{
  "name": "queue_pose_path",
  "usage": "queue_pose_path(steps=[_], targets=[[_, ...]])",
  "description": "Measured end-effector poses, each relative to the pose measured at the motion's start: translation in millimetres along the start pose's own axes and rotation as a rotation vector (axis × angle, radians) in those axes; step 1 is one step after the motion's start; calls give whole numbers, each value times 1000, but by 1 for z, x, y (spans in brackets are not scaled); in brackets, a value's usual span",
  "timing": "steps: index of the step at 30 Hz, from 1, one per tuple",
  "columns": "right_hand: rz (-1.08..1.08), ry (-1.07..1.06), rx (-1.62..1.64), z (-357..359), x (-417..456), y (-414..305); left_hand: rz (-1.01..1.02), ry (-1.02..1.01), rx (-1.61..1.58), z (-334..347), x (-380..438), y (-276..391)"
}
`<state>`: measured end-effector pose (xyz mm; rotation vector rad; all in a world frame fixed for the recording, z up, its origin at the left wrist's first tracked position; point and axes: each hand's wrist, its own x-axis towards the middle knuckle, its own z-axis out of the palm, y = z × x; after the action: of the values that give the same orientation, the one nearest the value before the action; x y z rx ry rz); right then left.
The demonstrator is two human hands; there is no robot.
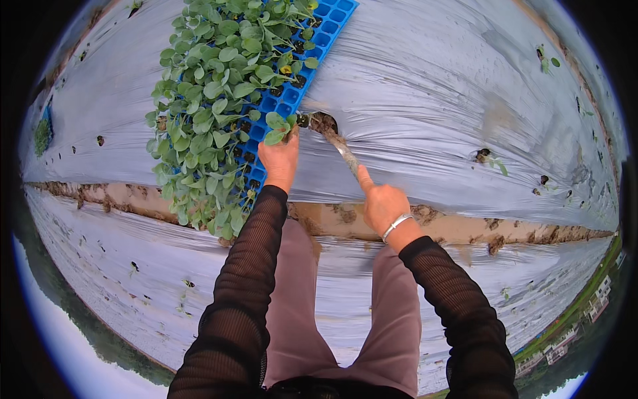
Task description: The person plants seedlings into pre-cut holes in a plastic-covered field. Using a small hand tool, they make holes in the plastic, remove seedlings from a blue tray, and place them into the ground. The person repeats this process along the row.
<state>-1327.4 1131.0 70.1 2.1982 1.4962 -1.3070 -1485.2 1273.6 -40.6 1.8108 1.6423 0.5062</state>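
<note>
My left hand (280,157) holds a leafy seedling (277,127), whose dark root plug (302,120) points right. It is beside the lower right edge of a blue plastic seedling tray (319,51). Dense green seedlings (209,99) cover much of the tray, while cells along its right side show no plants. My right hand (384,202), with a silver bracelet at the wrist, grips a narrow, mud-smeared metal hand tool (349,156), index finger extended along it. The tool's far end meets soil in a hole (324,122) in the plastic mulch film, just right of the root plug.
Silvery mulch film (423,90) covers the raised bed. A muddy, water-filled furrow (344,219) crosses below my hands. Another planting hole (482,155) with a small seedling lies to the right. A second blue tray (47,122) with seedlings stands at the far left.
</note>
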Motion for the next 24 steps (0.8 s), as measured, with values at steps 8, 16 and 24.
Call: queue_pose_path(steps=[8,16,24], targets=[[-8,-107,255,-84,87,56,42,-70,253,11,-3,-5],[-176,-18,52,-46,54,43,31,-40,177,11,-3,-14],[-80,-41,41,-22,6,26,242,-214,291,21,16,-4]])
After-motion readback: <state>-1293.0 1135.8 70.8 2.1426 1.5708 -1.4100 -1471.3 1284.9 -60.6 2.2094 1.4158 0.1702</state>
